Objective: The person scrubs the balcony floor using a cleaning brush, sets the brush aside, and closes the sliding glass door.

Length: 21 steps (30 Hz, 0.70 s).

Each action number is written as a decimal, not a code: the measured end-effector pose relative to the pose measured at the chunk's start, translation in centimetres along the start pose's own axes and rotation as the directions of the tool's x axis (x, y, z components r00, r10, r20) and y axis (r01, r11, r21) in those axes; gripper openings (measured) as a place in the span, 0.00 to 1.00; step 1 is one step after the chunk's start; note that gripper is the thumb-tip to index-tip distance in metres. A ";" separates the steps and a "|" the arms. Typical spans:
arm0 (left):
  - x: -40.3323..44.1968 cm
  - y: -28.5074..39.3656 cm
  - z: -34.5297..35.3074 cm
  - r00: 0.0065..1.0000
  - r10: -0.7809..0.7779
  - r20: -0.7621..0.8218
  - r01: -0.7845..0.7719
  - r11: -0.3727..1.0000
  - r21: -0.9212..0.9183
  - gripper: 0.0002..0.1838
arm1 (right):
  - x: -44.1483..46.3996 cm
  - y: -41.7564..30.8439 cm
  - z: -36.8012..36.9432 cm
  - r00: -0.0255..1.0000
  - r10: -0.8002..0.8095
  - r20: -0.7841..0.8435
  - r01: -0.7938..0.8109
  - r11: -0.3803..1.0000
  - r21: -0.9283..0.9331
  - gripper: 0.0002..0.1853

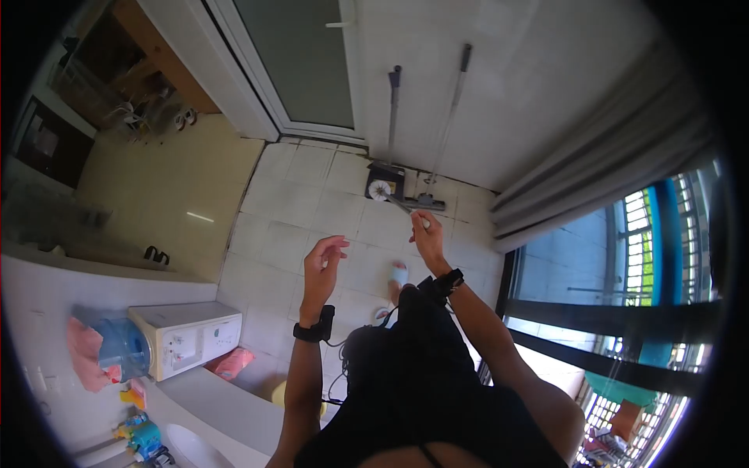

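Note:
My right hand (426, 234) is closed around the handle of a brush with a round white head (380, 190), which looks like a toilet brush. Its grey stick points away from me, and the head overlaps a dark long-handled dustpan (398, 176) by the wall; whether they touch I cannot tell. Held up over the tiled floor, my left hand (324, 261) has its fingers loosely bent and apart, with nothing in it. Both wrists carry black straps.
A floor squeegee or broom (431, 204) leans on the wall beside the dustpan. A glass door (304, 62) stands ahead. To the left are a water dispenser (199, 335) and a sink (195, 444). A grey curtain (593, 148) and window frames line the right.

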<state>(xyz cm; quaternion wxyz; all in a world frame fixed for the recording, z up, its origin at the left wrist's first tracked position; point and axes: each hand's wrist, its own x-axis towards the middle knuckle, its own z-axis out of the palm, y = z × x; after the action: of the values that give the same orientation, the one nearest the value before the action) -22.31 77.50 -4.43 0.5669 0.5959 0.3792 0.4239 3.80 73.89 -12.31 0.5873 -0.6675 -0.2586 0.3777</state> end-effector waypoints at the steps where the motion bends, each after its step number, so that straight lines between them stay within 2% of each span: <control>1: 1.4 -0.2 -0.3 1.000 -0.009 -0.003 0.009 1.000 0.013 0.12 | 2.2 0.5 0.7 0.999 -0.036 0.002 0.036 0.999 0.005 0.13; 2: 3.0 -0.6 -1.3 1.000 -0.010 -0.021 0.010 1.000 0.025 0.11 | 4.3 1.2 2.3 0.998 -0.068 0.003 0.068 0.998 0.010 0.13; 6: 10.3 -3.2 -4.8 0.995 -0.052 -0.080 0.060 0.993 0.105 0.11 | 13.1 4.6 8.3 0.998 -0.027 -0.049 0.029 0.999 0.025 0.13; 8: 13.9 -5.2 -6.8 0.995 -0.069 -0.075 0.078 0.990 0.119 0.11 | 17.4 5.8 11.5 0.999 0.036 -0.002 -0.036 0.999 0.004 0.12; 10: 18.5 -6.8 -9.0 0.993 -0.094 -0.077 0.104 0.984 0.142 0.11 | 22.7 7.3 15.0 0.999 0.022 -0.038 -0.023 0.999 -0.033 0.13; 12: 23.0 -8.6 -9.8 0.981 -0.175 -0.086 0.188 0.964 0.187 0.12 | 27.4 9.0 17.4 0.987 0.124 -0.098 -0.131 0.989 -0.067 0.12; 13: 25.3 -8.3 -10.0 0.978 -0.199 -0.060 0.208 0.944 0.258 0.14 | 29.6 9.4 18.8 0.984 0.135 -0.113 -0.146 0.985 -0.096 0.14; 14: 27.8 -9.2 -10.6 0.972 -0.227 -0.064 0.236 0.942 0.240 0.14 | 32.5 10.7 20.1 0.982 0.153 -0.114 -0.166 0.979 -0.120 0.14; 16: 30.8 -11.7 -12.1 0.983 -0.184 0.021 0.157 0.888 0.433 0.14 | 37.0 14.3 22.6 0.988 -0.126 -0.085 0.077 0.899 -0.432 0.16; 18: 34.9 -12.2 -12.2 0.979 -0.199 -0.053 0.204 0.906 0.371 0.13 | 40.8 12.5 25.3 0.993 0.118 -0.029 -0.121 0.939 -0.321 0.18; 20: 37.3 -14.4 -12.9 0.933 -0.344 -0.106 0.359 0.884 0.298 0.12 | 45.3 13.9 27.2 0.988 0.153 0.004 -0.140 0.918 -0.370 0.18; 21: 38.3 -16.0 -13.4 0.922 -0.372 -0.110 0.388 0.877 0.283 0.12 | 47.0 15.0 28.0 0.985 0.170 0.009 -0.153 0.906 -0.394 0.19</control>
<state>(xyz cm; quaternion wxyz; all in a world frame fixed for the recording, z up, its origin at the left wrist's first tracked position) -20.90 119.06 -17.57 0.5319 0.5775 0.5634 0.2573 7.01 124.83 -37.09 0.4030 -0.7822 -0.2854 0.3799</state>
